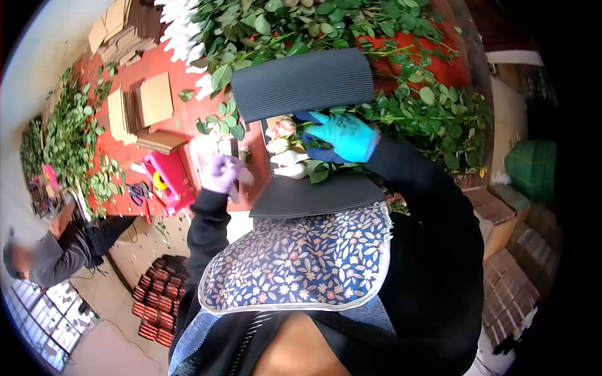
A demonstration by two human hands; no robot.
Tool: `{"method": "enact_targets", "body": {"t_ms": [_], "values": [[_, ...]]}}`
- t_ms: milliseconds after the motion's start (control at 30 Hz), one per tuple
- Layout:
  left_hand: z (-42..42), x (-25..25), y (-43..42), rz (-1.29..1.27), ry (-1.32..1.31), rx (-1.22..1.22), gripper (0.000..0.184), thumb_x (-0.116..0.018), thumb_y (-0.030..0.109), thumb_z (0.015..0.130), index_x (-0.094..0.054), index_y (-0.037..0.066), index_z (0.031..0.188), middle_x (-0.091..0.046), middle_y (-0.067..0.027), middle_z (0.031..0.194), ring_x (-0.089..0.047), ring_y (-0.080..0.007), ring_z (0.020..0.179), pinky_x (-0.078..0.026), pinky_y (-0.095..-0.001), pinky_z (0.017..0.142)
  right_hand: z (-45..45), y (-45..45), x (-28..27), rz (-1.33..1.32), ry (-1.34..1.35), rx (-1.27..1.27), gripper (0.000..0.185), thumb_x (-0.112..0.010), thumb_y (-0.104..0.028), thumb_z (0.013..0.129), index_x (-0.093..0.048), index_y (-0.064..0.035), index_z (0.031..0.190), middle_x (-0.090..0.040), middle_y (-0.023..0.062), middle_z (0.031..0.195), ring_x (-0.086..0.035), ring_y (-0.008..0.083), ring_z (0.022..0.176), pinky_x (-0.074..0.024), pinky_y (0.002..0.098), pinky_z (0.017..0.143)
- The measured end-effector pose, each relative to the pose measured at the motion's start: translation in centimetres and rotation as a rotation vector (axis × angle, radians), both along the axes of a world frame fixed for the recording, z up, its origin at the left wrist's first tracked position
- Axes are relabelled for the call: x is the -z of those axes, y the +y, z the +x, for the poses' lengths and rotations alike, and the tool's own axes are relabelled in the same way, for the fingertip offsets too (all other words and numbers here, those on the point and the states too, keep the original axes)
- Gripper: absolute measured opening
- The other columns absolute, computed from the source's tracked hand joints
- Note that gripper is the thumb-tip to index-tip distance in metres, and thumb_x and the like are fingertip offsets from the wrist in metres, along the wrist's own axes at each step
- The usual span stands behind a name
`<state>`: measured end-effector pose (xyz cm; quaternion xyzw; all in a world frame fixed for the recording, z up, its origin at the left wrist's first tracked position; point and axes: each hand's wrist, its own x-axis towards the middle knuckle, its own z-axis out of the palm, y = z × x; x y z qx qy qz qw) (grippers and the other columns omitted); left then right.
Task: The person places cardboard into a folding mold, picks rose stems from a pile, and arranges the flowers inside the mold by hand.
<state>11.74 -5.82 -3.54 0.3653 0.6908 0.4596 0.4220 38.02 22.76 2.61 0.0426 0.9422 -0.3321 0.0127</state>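
Blue-gloved right hand spreads over roses at twelve o'clock, grip open; left hand curls towards ten, grip unclear.

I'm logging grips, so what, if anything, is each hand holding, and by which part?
The right hand is at the roses, just behind their blooms; whether it grips them can't be told, nor whether the left hand holds anything.

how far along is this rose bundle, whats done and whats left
Looks partway. Done: several roses lie in a row between the ribbed dark sheet and the lower dark sheet. In hand: the right hand spreads beside the blooms; the left hand's grip is unclear. Left, probably: closing the sheets, which lie apart, and perhaps adding more leafy stems.
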Motion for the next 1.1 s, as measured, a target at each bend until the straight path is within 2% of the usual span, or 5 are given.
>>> {"method": "enact_targets", "body": {"t_ms": [233,633,833,933,1100], "values": [[8.4,-1.1,5.4,-0.127,-0.627,-0.113,0.019,-0.072,0.02,0.093,-0.059,0.007,0.099,-0.06,0.0028,0.077,-0.052,-0.0048,0.066,-0.042,-0.0196,0.061,-0.2,-2.8,-0.2,0.342,-0.102,-0.095,0.022,-0.067,-0.035,0.086,-0.069,-0.0147,0.095,-0.044,0.0214,0.147,-0.06,0.035,0.103,-0.0448,0.0478,0.085],[9.1,0.5,3.7,0.207,-0.512,-0.256,0.02,-0.067,0.013,0.095,-0.06,0.004,0.079,-0.057,0.0016,0.06,-0.051,-0.0063,0.052,-0.041,-0.0237,0.05,0.0,-3.4,0.2,0.383,-0.195,-0.065,0.016,-0.066,-0.025,0.083,-0.067,-0.0096,0.086,-0.048,0.0156,0.143,-0.06,0.0303,0.097,-0.0439,0.0463,0.08],[2.0,-3.6,-7.0,-0.221,0.09,-0.456,0.013,-0.063,0.008,0.091,-0.062,0.004,0.079,-0.057,0.0002,0.065,-0.051,-0.0077,0.058,-0.042,-0.0264,0.052,0.3,-3.1,0.7,0.386,-0.156,-0.058,0.012,-0.064,-0.022,0.083,-0.066,-0.0107,0.085,-0.043,0.0141,0.152,-0.065,0.0312,0.094,-0.0458,0.0478,0.081],[1.0,-5.7,-17.3,-0.829,0.636,0.018,0.029,-0.075,0.033,0.077,-0.063,0.007,0.078,-0.065,-0.0162,0.068,-0.067,-0.0363,0.067,-0.053,-0.044,0.065,0.0,-1.6,-1.6,0.246,-0.125,-0.092,0.016,-0.066,-0.027,0.086,-0.065,-0.0111,0.09,-0.039,0.0161,0.155,-0.065,0.0343,0.092,-0.0484,0.0469,0.081],[2.2,-3.1,-23.8,-1.38,0.801,0.466,0.06,-0.073,0.039,0.079,-0.055,0.021,0.133,-0.056,-0.019,0.132,-0.057,-0.038,0.117,-0.048,-0.0492,0.096,-0.6,-1.6,-8.9,0.3,0.035,-0.017,0.042,-0.071,-0.027,0.085,-0.063,-0.0153,0.125,-0.049,0.012,0.144,-0.064,0.032,0.088,-0.0511,0.043,0.077]]}}
